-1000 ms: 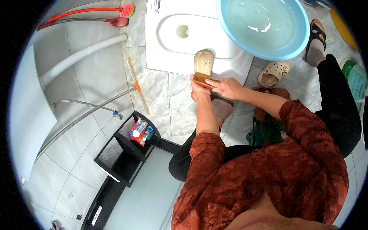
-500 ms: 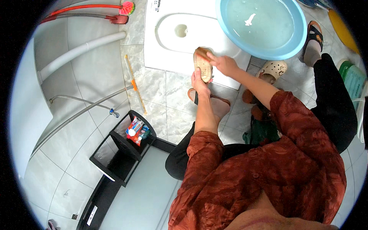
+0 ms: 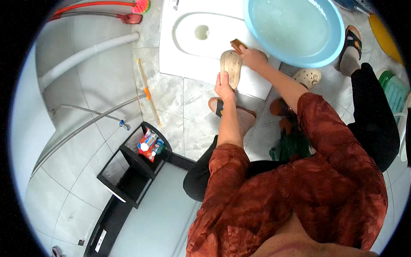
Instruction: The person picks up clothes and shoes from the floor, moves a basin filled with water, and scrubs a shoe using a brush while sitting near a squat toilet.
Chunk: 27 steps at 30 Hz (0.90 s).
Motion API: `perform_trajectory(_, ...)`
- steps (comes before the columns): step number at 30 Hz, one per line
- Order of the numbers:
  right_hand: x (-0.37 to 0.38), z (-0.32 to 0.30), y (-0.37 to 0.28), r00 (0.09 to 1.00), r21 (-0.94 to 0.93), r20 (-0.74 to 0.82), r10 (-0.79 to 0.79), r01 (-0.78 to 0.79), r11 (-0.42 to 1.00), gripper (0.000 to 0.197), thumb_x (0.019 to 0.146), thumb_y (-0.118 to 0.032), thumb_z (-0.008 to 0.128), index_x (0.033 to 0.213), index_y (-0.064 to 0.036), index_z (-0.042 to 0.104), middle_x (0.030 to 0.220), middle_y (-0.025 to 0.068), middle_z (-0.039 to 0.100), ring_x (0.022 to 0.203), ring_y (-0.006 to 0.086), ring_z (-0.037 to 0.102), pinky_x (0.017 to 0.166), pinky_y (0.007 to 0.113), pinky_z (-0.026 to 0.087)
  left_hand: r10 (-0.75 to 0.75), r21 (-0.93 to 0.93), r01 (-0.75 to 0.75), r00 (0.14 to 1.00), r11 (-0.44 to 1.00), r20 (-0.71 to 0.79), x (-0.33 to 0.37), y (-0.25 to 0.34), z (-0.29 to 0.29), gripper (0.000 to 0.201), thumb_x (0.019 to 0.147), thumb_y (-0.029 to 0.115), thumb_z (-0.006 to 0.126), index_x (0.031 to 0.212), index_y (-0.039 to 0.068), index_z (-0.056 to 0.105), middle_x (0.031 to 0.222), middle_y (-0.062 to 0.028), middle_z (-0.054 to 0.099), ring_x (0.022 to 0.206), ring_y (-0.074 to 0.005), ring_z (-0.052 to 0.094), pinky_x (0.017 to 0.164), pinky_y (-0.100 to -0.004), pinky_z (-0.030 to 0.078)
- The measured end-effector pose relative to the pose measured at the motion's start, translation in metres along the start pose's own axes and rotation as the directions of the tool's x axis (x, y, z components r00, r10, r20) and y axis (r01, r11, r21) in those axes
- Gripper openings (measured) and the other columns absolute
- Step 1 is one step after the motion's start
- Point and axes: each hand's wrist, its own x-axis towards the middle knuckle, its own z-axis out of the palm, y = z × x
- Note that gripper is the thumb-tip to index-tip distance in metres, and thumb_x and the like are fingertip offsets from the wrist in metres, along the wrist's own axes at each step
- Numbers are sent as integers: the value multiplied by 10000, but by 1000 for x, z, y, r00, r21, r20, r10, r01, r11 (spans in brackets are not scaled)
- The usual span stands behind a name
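Observation:
My left hand (image 3: 224, 88) is closed round the near end of a beige clog (image 3: 231, 66), held over the front edge of the white squat toilet (image 3: 171, 64). A brown scrubbing brush (image 3: 238, 45) is gripped in my right hand (image 3: 254, 58), just right of the clog's far end. Whether its bristles touch the clog cannot be made out. A second beige clog (image 3: 309, 77), with holes in its top, rests on the floor to the right, partly behind my right forearm. Beyond my right hand stands a light blue basin (image 3: 295, 60) of cloudy water.
At the left, a black shelf (image 3: 128, 175) holds colourful packets (image 3: 150, 145). A yellow stick (image 3: 148, 92) leans near the hose (image 3: 102, 115). Long-handled brushes (image 3: 130, 18) lie far left. A green-and-white container (image 3: 391, 90) stands at the right, near my sandalled foot (image 3: 352, 47).
The clog has turned from showing its ridged sole to a smoother side. My right hand and brush have shifted right, off the sole. The white foam patch in the basin no longer shows.

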Motion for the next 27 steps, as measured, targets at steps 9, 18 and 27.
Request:
perform_trajectory(9,-78,10,-27,988,-100,82,-127,135,986,434,906,-312,382,1299,-127,382,727,192,594,631,345,600,568,437,488,-72,-42,71,997,997,-34,-9,11,-6,491,805,273,632,1209,30,496,855,-80,611,537,-128,540,348,-236,364)
perform_trajectory(18,-88,-2,-26,987,-155,158,-30,55,986,392,840,-196,427,1208,-63,403,740,194,619,671,346,627,586,455,501,-116,32,117,992,993,-47,-12,-22,-22,483,848,333,555,1243,71,460,897,-78,605,585,-156,553,356,-250,366)
perform_trajectory(27,-10,-15,-4,996,-181,88,28,-12,983,415,842,-208,427,1244,-114,380,766,194,615,724,356,623,612,449,500,-168,2,169,981,986,94,-14,-17,-4,571,827,368,584,1289,80,410,892,-69,600,535,-112,522,342,-217,338)
